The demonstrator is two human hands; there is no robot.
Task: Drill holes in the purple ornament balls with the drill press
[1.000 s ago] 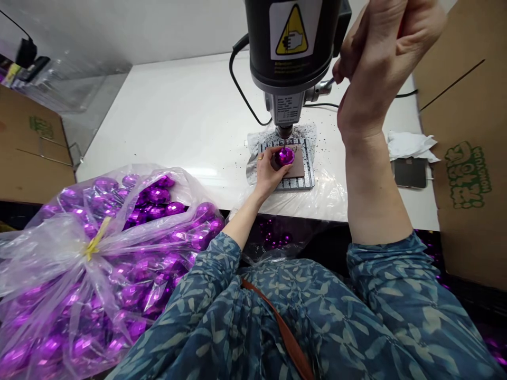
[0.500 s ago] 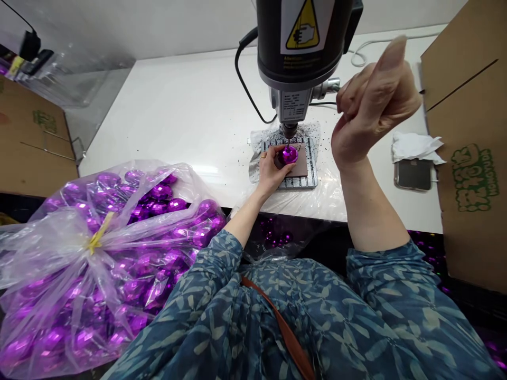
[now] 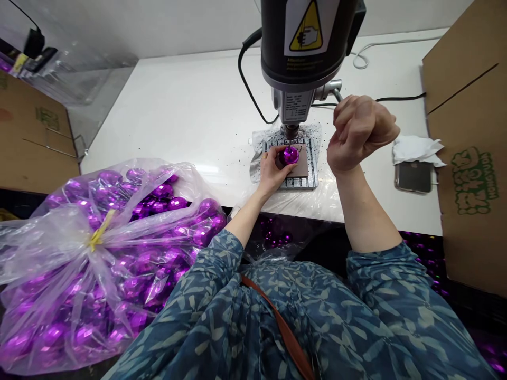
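From the head camera, your left hand [image 3: 273,170] has stayed put, its thumb and fingers pinching the purple ball [image 3: 291,155] from the left and from the near side. The ball rests on the brown board [image 3: 302,168], which lies on the slotted metal plate [image 3: 312,183], directly under the chuck [image 3: 292,132] of the drill [image 3: 301,69]. What has changed is your right hand [image 3: 361,133]: it has dropped well below where it was a second ago, its fingers curled tight around the end of the lever [image 3: 338,95], which now slants downward. The chuck also looks slightly closer to the ball, so you seem to be feeding the bit [image 3: 290,143] down into it, and the drilling stroke is probably well along. The tip is too small and too close against the ball to tell how deep it sits. Since the ball has kept its place under the bit, your left hand's hold appears to be doing its job; a slip there could set it spinning. Dark shavings [image 3: 272,134] lie scattered around the plate on the worktop [image 3: 178,111], and a tied bag [image 3: 130,227] of more purple balls sits to your left.
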